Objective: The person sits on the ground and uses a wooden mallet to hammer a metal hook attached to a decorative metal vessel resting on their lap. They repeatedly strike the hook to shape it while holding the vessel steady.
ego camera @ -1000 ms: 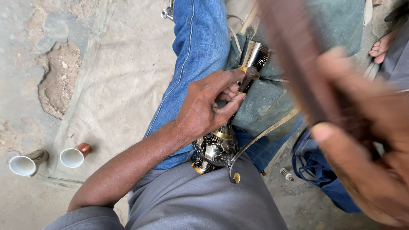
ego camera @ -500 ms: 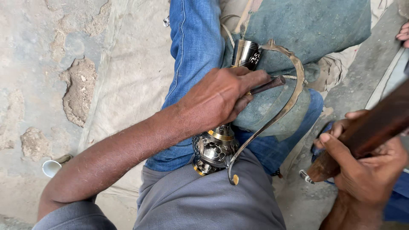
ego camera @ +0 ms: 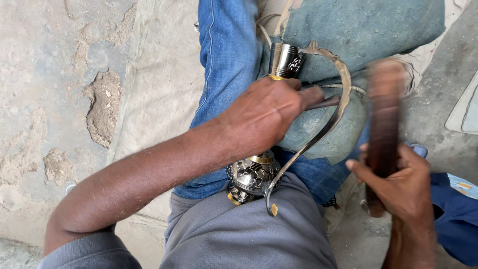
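One shiny metal vessel with a dimpled round body and a curved handle lies on the lap, against a grey-green cloth pad. The left hand hides its middle, fingers clenched on a thin dark tool. The right hand grasps one brown wooden stick, blurred.

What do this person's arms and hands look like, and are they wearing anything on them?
Both hands are bare: no gloves, rings or watch show on the left hand or the right hand. The left forearm is bare up to a short grey sleeve near the elbow. The right forearm shows only its lower part, uncovered.
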